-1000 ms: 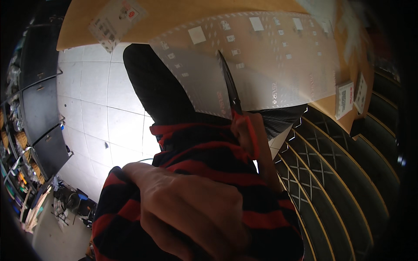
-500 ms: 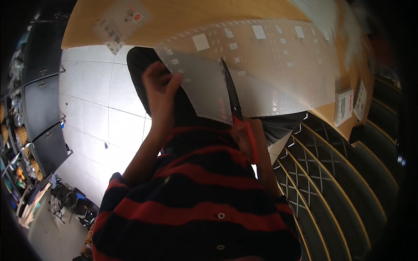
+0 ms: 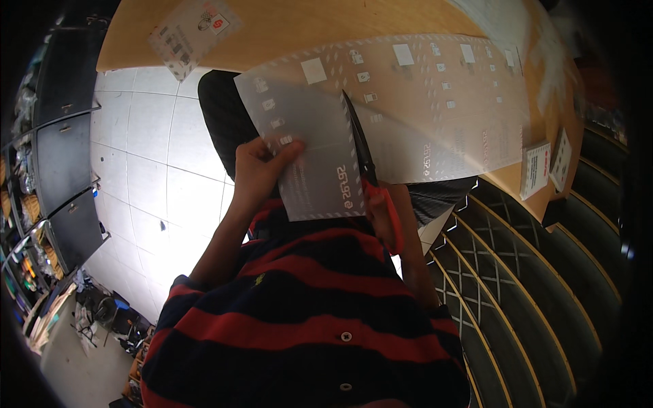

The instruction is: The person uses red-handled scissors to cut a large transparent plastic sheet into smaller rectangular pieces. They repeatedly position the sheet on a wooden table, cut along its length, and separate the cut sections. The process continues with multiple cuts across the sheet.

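A long translucent plastic sheet, printed with rows of small white icons and squares, spreads over the table edge and hangs toward my lap. My left hand pinches the left edge of its end panel between thumb and fingers. In my right hand is a pair of scissors with red handles and long black blades. The blades point away from me along the dashed line at that panel's right side. Beside them, the panel's lower end lies nearer to me than the rest of the sheet.
The tan table carries a small printed translucent piece at its far left. Small white printed packs stand at the right edge. Dark cabinets line the left; dark racks with yellow edges fill the right.
My left hand has come down and right and now grips the panel's left edge. The panel's lower end has shifted toward me. The scissors have barely moved.
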The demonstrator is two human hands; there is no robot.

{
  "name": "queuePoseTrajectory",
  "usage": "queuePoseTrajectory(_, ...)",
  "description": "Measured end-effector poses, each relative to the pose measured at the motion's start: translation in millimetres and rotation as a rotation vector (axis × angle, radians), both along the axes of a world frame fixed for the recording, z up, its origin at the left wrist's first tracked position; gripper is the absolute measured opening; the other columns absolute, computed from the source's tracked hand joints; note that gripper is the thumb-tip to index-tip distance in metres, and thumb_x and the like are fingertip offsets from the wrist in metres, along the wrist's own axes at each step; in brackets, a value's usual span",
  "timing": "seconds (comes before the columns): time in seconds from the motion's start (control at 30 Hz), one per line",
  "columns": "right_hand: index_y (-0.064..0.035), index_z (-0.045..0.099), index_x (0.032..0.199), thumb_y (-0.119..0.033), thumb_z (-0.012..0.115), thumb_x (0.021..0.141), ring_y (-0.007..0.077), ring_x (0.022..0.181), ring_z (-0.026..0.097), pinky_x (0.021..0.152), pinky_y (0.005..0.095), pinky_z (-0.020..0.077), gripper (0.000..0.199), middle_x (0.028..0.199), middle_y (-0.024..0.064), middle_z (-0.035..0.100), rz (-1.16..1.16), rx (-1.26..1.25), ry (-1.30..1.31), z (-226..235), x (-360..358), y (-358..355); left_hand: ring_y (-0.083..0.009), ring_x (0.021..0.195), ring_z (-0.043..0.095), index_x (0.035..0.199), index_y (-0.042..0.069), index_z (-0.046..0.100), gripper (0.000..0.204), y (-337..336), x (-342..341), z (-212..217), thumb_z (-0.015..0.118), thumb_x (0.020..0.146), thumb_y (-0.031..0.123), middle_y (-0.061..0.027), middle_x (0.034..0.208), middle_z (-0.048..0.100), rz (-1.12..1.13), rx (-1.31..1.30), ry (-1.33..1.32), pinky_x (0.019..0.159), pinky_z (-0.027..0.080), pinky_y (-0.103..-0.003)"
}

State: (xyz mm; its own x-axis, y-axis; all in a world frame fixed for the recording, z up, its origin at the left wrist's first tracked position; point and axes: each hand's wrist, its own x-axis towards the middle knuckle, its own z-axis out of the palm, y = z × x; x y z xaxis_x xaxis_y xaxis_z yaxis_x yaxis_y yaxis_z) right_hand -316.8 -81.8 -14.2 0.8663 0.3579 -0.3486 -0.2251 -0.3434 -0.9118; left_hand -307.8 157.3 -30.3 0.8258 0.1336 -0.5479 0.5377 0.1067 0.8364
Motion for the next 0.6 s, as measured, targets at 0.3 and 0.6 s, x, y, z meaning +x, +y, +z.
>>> queuePoseTrajectory(0.3, 0.0035, 0.056, 0.072, -0.023, 0.058, 0.09, 0.0275, 0.049, 0.053, 0.05, 0.0343, 0.0408, 0.032, 0.054, 0.0146, 0.051, -0.015, -0.031, -0.083, 3.4, 0.4, 7.0, -0.0123, 0.076, 0.066, 0.098, -0.002, 0.069, 0.024, -1.4, -8.5, 9.6, 0.073, 0.083, 0.016, -0.009, 0.085, 0.071, 0.02, -0.006, -0.008, 0.07, 0.051, -0.025)
queuePoseTrajectory(0.6, 0.0031, 0.057, 0.078, -0.019, 0.058, 0.088, 0.0278, 0.049, 0.049, 0.05, 0.0344, 0.0405, 0.024, 0.058, 0.0149, 0.051, 0.004, -0.034, -0.191, 5.0, 0.2, 10.5, -0.0116, 0.075, 0.065, 0.096, 0.0, 0.07, 0.022, -2.2, -16.0, 27.9, 0.074, 0.081, 0.016, -0.0073, 0.084, 0.071, 0.004, 0.093, -0.016, 0.069, 0.051, -0.025)
